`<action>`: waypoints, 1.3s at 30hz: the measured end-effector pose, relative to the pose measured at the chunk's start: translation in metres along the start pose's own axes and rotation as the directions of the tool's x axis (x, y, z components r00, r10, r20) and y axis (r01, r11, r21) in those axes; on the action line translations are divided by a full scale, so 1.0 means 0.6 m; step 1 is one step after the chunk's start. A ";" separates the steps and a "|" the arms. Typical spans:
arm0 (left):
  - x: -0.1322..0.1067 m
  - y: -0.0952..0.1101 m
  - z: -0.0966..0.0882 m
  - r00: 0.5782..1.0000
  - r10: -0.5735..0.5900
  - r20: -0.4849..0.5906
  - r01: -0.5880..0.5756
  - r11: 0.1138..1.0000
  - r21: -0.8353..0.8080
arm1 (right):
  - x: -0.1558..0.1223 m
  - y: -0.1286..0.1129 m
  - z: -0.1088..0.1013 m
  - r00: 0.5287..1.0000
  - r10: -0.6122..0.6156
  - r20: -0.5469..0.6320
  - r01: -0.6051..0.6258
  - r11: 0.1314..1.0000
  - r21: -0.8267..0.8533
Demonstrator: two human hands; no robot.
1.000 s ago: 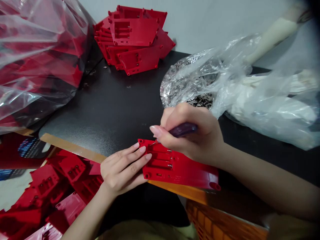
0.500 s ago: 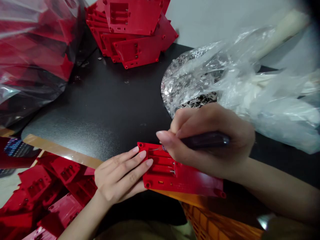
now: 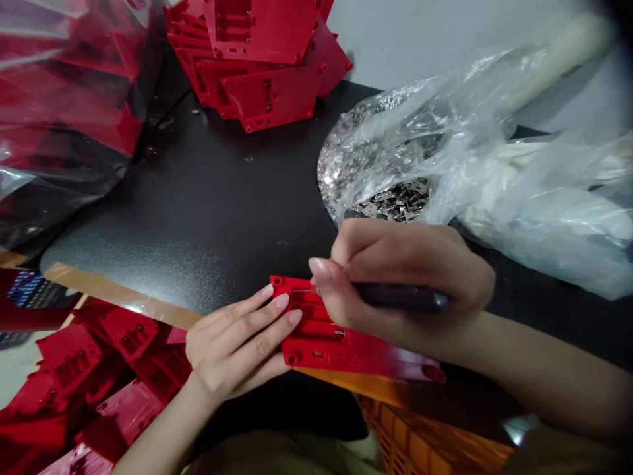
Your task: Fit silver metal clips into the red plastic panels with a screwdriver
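- In the head view, the left hand lies flat on one end of a red plastic panel. Its fingers stay close together and do not clamp the panel.
- The right hand is closed around a screwdriver with a dark handle. The thin metal tip reaches down to the panel near its top edge.
- The panel lies on the front edge of a black table, over a tan edge strip, between the two hands.
- Behind the right hand, a clear plastic bag holds many small metal parts. The bag mouth is open and the parts show there.
- Further right, another clear bag holds white things, but I cannot tell what they are.
- At the left, a large clear bag is full of red panels.
- More red panels stand in a stack at the far side of the table.
- Below the table edge, at the lower left, red panels lie in a loose pile.
- Under the panel, at the bottom, is the rim of an orange crate.
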State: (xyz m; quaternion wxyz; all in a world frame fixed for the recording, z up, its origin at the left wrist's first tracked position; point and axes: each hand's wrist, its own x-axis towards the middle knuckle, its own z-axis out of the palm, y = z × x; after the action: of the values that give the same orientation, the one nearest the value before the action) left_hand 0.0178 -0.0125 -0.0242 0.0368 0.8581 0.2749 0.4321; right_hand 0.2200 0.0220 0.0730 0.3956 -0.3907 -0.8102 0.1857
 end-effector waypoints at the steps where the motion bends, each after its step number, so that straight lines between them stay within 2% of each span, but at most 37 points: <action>1: 0.002 0.000 -0.001 1.000 0.006 0.002 -0.006 1.000 0.002 | -0.001 0.003 0.004 0.998 -0.022 -0.053 0.023 1.000 0.018; 3: 0.005 0.000 -0.002 1.000 0.020 0.008 -0.020 1.000 0.012 | -0.003 0.010 0.014 0.984 -0.045 -0.173 0.056 0.997 0.061; 5: 0.006 0.000 -0.003 0.999 0.034 0.000 -0.034 0.999 0.025 | -0.005 0.017 0.022 0.977 -0.001 -0.214 0.033 0.988 0.148; 9: 0.004 0.001 -0.001 0.999 0.037 -0.018 -0.036 0.998 0.043 | -0.003 0.028 0.025 0.976 0.035 -0.213 0.027 0.959 0.281; 13: 0.005 0.002 0.002 0.998 0.047 -0.045 -0.045 0.998 0.054 | 0.001 0.038 0.019 0.982 0.120 -0.148 -0.045 0.903 0.428; 17: 0.005 0.002 0.003 0.998 0.047 -0.041 -0.045 0.997 0.058 | 0.002 0.039 0.016 0.991 0.091 -0.097 -0.046 0.918 0.393; 22: 0.004 0.001 0.002 0.999 0.044 -0.031 -0.042 0.998 0.052 | 0.003 0.038 0.018 0.994 0.057 -0.094 -0.022 0.940 0.341; 26: 0.006 0.001 0.001 0.999 0.046 -0.028 -0.044 0.997 0.061 | 0.006 0.036 0.016 0.996 -0.020 -0.085 0.048 0.936 0.350; 29: 0.007 0.001 0.000 0.999 0.048 -0.026 -0.046 0.997 0.065 | 0.005 0.032 0.014 0.994 -0.047 -0.098 0.078 0.935 0.346; 34: 0.006 0.002 0.001 0.999 0.031 -0.022 -0.030 0.998 0.050 | 0.001 0.026 0.020 0.995 -0.028 -0.094 0.055 0.954 0.296; 39: 0.009 0.004 0.001 0.999 0.034 -0.037 -0.032 0.998 0.050 | -0.002 0.034 0.027 0.982 -0.093 -0.162 0.140 0.941 0.308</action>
State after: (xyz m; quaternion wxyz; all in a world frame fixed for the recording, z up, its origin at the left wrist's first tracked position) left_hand 0.0219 -0.0115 -0.0199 0.0032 0.8548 0.2720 0.4419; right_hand 0.2178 0.0343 0.0501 0.5216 -0.2855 -0.7604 0.2612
